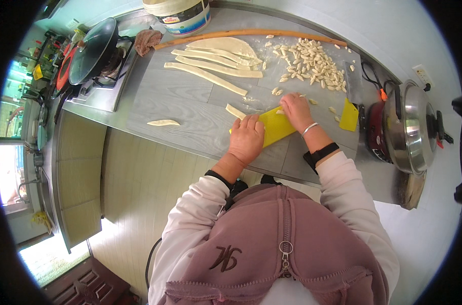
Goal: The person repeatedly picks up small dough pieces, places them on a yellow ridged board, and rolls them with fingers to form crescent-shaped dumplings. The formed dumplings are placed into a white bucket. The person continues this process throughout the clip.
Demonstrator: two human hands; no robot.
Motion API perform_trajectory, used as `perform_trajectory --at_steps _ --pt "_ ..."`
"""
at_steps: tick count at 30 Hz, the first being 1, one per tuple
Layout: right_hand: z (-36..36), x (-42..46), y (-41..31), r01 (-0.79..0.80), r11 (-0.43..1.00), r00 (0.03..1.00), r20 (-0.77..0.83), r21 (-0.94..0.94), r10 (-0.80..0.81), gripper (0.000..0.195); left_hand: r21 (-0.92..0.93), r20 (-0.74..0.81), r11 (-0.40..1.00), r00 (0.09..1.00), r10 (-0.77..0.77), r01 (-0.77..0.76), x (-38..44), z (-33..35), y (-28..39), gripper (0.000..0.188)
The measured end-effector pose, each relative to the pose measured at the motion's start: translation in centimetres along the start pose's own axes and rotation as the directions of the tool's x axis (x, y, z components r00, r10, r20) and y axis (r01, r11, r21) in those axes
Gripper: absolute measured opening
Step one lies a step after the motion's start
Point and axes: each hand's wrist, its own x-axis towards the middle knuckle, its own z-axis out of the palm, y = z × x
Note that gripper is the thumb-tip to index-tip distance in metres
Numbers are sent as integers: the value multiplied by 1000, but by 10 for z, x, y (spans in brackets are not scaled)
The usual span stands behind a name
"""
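A yellow ridged board (278, 127) lies at a slant on the grey worktop mat, between my hands. My left hand (248, 135) rests over its left end, fingers bent, beside the end of a short dough strip (236, 111); whether it grips anything is hidden. With its fingertips at the board's upper right edge, my right hand (296, 108) is close to a small dough piece (280, 111). Long dough strips (206, 79) and a rounded dough sheet (225, 45) lie farther back. Many small shaped dough pieces (311, 61) are heaped at the back right.
A long wooden rolling pin (253, 32) spans the back, near a white bucket (183, 17). At right are a cleaver (353, 82), a yellow scraper (349, 115) and a lidded steel pan (410, 127). A wok with a lid (95, 51) stands on the stove at left.
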Motion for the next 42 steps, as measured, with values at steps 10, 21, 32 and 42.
perform_trajectory --at_steps 10,21,32,42 --pt "-36 -32 -41 -34 998 991 -129 -49 28 15 -223 24 974 999 44 -38 9 -16 -14 31" --pt "-42 -40 -79 -395 637 912 197 662 360 16 -529 246 837 969 -6 140 37 -30 1 27" --pt "-41 -45 -68 -311 923 944 -43 227 328 10 -620 237 783 964 123 53 35 -38 -4 15" --pt "-28 -58 -37 23 983 999 34 183 -30 18 -12 87 996 993 -85 87 13 -7 6 15"
